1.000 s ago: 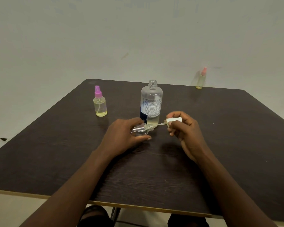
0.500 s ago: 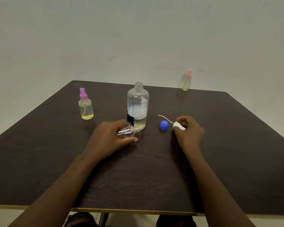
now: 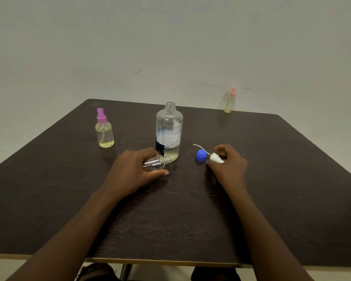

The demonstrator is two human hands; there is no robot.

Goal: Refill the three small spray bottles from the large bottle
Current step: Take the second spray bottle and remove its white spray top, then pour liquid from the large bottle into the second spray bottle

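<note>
- On dark tabletop (image 3: 292, 179), far left: small spray btl w/ purple pump (image 3: 104, 129), upright, pale yellow liquid filling most of the body, well apart from both hands.
- Next, left hand (image 3: 134, 173) rests low on the tabletop, fingers (image 3: 159, 173) curled round an empty clear small bottle (image 3: 155, 162); btl lies tilted nearly on its side, open threaded neck pointing right toward the large btl's base, no cap on it.
- Centre: large bottle (image 3: 169, 130) stands upright, mouth open, no lid; white printed label w/ dark band at bottom; a little yellowish liquid at the bottom, rest clear. Sits just behind the left hand's btl, neck of the small one just beside its base; can't tell if touching.
- Right of it: blue cap (image 3: 201, 155) lying on the tabletop, between large btl and right hand, just beside the hand.
- Right hand (image 3: 228, 167) down on the tabletop, fingers (image 3: 221, 151) clenched on a white spray head (image 3: 216, 158); its thin dip tube (image 3: 199, 147) sticks out up-left, passing just behind the blue cap.
- Far right, back edge near the wall (image 3: 170, 47): third small spray btl w/ pink top (image 3: 230, 101), upright, yellowish content, somewhat blurred, well apart from everything else.
</note>
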